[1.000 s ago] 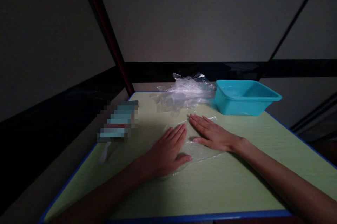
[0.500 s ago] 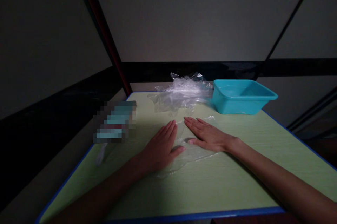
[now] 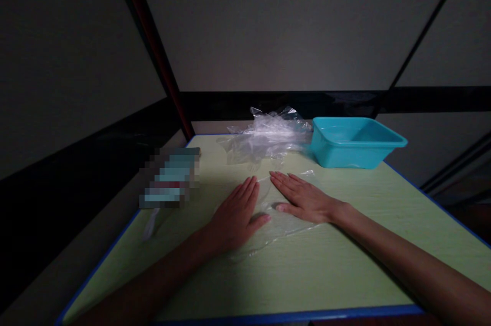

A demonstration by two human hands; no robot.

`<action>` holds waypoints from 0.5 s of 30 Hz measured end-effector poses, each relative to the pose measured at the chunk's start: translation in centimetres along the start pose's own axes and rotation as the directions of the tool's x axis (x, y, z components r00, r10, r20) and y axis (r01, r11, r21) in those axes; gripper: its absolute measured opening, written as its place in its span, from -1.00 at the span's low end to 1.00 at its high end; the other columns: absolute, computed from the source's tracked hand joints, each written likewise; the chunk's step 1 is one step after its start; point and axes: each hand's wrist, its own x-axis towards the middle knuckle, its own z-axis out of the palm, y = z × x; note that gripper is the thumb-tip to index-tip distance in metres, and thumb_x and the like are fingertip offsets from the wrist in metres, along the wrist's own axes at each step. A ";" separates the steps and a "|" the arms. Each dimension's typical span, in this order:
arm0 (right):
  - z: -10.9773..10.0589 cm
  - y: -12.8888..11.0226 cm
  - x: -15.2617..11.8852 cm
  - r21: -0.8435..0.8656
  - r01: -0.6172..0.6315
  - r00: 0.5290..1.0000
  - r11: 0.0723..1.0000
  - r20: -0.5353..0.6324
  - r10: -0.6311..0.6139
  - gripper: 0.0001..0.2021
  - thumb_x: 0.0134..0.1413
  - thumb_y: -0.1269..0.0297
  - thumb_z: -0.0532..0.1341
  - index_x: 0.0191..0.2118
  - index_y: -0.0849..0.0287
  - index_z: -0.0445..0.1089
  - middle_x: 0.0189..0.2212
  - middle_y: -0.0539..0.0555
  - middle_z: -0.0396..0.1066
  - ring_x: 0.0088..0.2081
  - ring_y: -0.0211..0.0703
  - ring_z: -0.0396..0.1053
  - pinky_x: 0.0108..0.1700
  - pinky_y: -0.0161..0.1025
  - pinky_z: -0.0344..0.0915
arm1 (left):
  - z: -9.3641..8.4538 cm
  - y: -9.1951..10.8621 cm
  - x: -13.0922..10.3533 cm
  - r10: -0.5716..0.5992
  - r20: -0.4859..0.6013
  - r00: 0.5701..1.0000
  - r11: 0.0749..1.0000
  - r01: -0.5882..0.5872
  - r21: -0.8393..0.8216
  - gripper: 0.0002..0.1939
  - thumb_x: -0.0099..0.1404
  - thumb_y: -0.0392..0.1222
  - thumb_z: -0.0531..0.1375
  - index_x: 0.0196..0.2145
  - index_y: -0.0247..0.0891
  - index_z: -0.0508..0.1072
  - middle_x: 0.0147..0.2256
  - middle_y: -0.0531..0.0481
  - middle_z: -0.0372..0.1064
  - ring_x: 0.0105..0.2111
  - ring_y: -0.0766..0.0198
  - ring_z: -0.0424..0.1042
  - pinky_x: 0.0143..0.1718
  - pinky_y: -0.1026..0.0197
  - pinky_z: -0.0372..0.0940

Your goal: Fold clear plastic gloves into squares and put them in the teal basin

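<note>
A thin, clear plastic sheet or bag lies spread on the pale green table, and I cannot make out which it is. My left hand rests flat on its left part, fingers together and thumb out to the side. On its right part lies my right hand, palm down with the fingers stretched toward the upper left. Neither hand grips anything. Both palms cover part of the clear plastic. Beyond the hands sits a crumpled heap of clear plastic.
A turquoise plastic basin stands at the table's back right, beside the heap. At the left edge is a blurred-out flat item, with a small whitish strip near it. The table has a blue edge; panelled walls stand behind and left.
Both hands stay flat on the plastic in almost the same place. The whole view has shifted very slightly.
</note>
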 end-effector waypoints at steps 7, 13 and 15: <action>-0.2 -0.1 0.0 -0.002 -0.005 1.000 1.000 0.014 0.005 -0.27 0.13 -0.12 -0.22 0.22 0.42 -0.24 0.21 0.29 -0.30 0.22 -0.06 -0.32 0.20 -0.05 -0.26 | 0.0 -0.1 0.0 -0.003 0.012 1.000 1.000 0.003 0.000 -0.29 0.27 0.12 -0.15 0.16 -0.54 -0.09 0.20 -0.32 -0.26 0.20 0.10 -0.29 0.16 0.06 -0.17; -0.2 -0.1 0.0 0.011 -0.013 0.999 1.000 0.032 0.012 -0.25 0.13 -0.12 -0.21 0.22 0.45 -0.25 0.21 0.29 -0.33 0.22 -0.05 -0.33 0.20 -0.06 -0.29 | -0.1 0.1 0.1 -0.009 0.008 1.000 1.000 0.009 -0.021 -0.27 0.26 0.12 -0.12 0.16 -0.57 -0.12 0.20 -0.35 -0.28 0.20 0.08 -0.29 0.15 0.05 -0.14; -0.3 -0.1 0.0 0.035 -0.010 0.999 0.999 0.033 0.009 -0.26 0.13 -0.11 -0.22 0.22 0.45 -0.26 0.22 0.28 -0.34 0.22 -0.06 -0.35 0.21 -0.06 -0.31 | -0.1 0.0 0.1 -0.006 -0.008 1.000 1.000 0.006 -0.022 -0.26 0.26 0.12 -0.12 0.16 -0.56 -0.13 0.20 -0.35 -0.29 0.20 0.08 -0.29 0.15 0.05 -0.13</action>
